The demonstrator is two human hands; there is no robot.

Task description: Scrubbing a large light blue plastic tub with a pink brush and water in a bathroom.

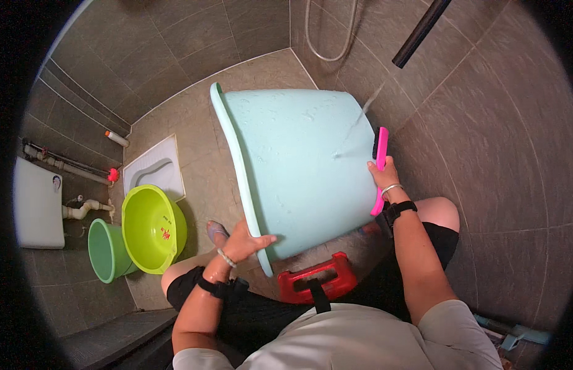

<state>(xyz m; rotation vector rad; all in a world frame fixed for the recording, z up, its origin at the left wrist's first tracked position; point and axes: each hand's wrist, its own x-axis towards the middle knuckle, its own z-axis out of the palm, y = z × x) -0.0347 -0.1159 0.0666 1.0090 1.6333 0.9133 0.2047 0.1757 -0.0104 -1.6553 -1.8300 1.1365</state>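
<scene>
A big pale blue plastic tub [305, 166] lies on its side in front of me, its rim to the left and its base to the right. Drops of water cover its wall. My left hand [244, 242] grips the near end of the rim, thumb over the outer wall. In my right hand [385, 176] is a pink scrubbing brush [381, 157], held upright by the tub's base with its dark bristles turned to the tub. From a black spout [416, 40] at the upper right, a thin stream of water falls onto the wall of the tub.
A red plastic stool [320, 279] is near my legs. On the left are a lime-green basin [175, 216], a green bucket [101, 253], a squat toilet [160, 163], and pipes with a red valve [113, 176]. A shower hose [329, 58] hangs on the far tiled wall.
</scene>
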